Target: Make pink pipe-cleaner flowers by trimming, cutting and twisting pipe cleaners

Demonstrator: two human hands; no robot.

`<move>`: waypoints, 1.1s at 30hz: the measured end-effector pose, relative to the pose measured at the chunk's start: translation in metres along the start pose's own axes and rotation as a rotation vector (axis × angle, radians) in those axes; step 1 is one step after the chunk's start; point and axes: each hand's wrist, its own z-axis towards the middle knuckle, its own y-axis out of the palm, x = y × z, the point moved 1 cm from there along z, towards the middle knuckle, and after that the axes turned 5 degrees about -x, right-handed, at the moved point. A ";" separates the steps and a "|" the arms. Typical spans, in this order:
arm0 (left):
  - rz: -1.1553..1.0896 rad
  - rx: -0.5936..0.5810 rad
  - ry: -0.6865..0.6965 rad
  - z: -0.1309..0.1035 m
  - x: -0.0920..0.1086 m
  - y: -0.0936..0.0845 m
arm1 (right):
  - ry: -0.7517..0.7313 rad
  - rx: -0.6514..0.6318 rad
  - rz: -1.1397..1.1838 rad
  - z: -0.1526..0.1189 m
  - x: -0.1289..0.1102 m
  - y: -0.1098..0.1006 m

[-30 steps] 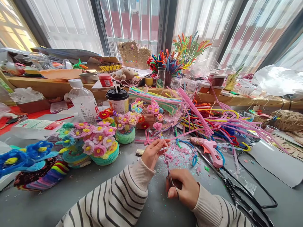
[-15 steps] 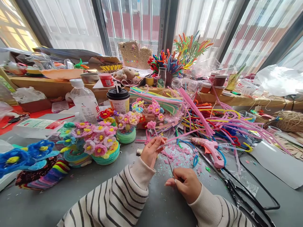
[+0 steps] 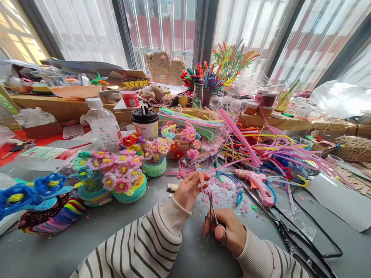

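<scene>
My right hand [image 3: 230,229] grips a pair of scissors [image 3: 213,210] by its handles, fingers in the loops. The blades stand slightly apart and point up toward my left hand [image 3: 188,189]. That hand is closed in a pinch on a pink pipe cleaner [image 3: 202,187], mostly hidden by the fingers. Just beyond the fingertips is a small pink fuzzy flower [image 3: 192,154]; whether it joins the held piece I cannot tell. Pink fuzz clippings [image 3: 222,189] and glitter lie on the grey table around both hands.
Pots of pipe-cleaner flowers [image 3: 124,173] stand at the left, before a water bottle [image 3: 101,123] and a lidded cup [image 3: 145,123]. A pink glue gun [image 3: 257,183] with a black cord lies at the right. Behind it spread bundles of pipe cleaners [image 3: 240,137].
The scissors have turned and their blades have parted, now showing as two. My left hand has shifted slightly right, and the small pink flower beyond it sits further right.
</scene>
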 end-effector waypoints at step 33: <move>-0.009 -0.071 0.019 -0.002 0.003 0.002 | 0.035 0.069 -0.066 0.000 0.002 0.001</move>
